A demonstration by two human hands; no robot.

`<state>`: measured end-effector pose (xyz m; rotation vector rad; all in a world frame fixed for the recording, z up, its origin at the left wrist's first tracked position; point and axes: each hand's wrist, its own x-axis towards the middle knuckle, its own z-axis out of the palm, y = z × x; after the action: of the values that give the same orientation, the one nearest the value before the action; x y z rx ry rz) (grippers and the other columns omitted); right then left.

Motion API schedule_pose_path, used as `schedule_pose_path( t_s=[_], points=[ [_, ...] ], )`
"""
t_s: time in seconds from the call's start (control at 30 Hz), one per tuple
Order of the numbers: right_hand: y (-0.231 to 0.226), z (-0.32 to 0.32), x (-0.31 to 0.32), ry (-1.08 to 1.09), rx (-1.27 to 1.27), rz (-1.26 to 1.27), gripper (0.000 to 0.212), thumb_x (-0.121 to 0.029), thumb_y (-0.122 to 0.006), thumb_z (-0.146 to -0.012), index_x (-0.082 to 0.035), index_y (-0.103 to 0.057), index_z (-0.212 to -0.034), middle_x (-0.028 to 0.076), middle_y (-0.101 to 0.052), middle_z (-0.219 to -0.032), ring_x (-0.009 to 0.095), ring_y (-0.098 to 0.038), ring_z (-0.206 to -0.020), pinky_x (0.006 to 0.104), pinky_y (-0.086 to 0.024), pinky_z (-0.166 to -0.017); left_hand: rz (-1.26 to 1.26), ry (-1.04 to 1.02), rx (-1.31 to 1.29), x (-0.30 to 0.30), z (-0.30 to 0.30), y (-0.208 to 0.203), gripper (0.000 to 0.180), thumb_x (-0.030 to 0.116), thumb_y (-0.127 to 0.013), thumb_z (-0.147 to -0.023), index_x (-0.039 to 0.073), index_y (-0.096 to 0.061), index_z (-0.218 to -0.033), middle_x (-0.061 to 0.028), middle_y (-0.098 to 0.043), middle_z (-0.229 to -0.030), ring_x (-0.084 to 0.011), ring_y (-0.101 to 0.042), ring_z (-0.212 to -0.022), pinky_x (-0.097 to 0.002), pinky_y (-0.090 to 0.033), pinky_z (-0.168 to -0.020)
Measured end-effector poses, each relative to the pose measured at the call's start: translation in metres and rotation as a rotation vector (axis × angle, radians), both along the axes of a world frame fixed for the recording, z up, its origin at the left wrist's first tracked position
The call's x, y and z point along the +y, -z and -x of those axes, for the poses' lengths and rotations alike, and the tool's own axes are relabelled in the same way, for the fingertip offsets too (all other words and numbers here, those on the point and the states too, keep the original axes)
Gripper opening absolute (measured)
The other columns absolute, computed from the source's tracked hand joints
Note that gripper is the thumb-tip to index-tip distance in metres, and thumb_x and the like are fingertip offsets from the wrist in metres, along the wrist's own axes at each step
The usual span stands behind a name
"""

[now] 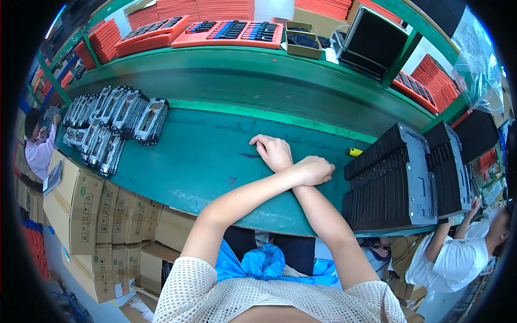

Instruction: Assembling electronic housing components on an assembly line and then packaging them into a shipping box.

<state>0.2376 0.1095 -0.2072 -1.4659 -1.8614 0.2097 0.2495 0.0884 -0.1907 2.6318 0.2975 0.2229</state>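
My forearms cross over the green tabletop (pixel 199 161), the left lying over the right at the wrists. My left hand (pixel 315 170) rests on the right side of the crossing, its fingers loosely curled down and partly hidden; nothing shows in it. On the left side of the crossing is my right hand (pixel 273 152), lying on the table with its fingers bent and a little apart, holding nothing. Nearest to my left hand are a yellow-and-black tool (pixel 354 152), whose exact kind is unclear, and a tall stack of black frame-like panels (pixel 388 180).
Metal frame parts (pixel 116 116) are piled at the table's left end. Another black stack (pixel 447 167) stands far right. Above, a green shelf (pixel 231 56) holds red trays (pixel 229 35) and an open black case (pixel 371 40). Cartons (pixel 81 204) crowd lower left. A person (pixel 458 258) works at right.
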Motion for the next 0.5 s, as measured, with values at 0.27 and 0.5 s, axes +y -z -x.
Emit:
schedule_pose_path(
  t_s=[0.27, 0.5],
  points=[
    [0.0009, -0.0004, -0.0001, 0.002, 0.004, -0.001, 0.011, -0.013, -0.055, -0.086, -0.014, -0.065, -0.088, 0.006, -0.069, -0.086, 0.029, -0.065, -0.073, 0.0411, -0.052, -0.061, -0.002, -0.005, -0.003, -0.0011, 0.0002, -0.0012, 0.02, 0.025, -0.057, -0.087, 0.005, -0.061, -0.09, -0.0145, -0.067, -0.087, -0.0338, -0.065, -0.085, -0.0447, -0.051, -0.073],
    [-0.0011, 0.0006, -0.0006, -0.006, -0.004, 0.012, 0.011, -0.013, -0.054, -0.086, -0.015, -0.065, -0.089, 0.006, -0.069, -0.087, 0.029, -0.066, -0.073, 0.0409, -0.052, -0.062, -0.002, -0.002, -0.012, -0.0008, 0.0024, -0.0023, 0.02, 0.025, -0.057, -0.087, 0.005, -0.061, -0.089, -0.0146, -0.067, -0.086, -0.0338, -0.065, -0.084, -0.0447, -0.051, -0.072]
  ],
)
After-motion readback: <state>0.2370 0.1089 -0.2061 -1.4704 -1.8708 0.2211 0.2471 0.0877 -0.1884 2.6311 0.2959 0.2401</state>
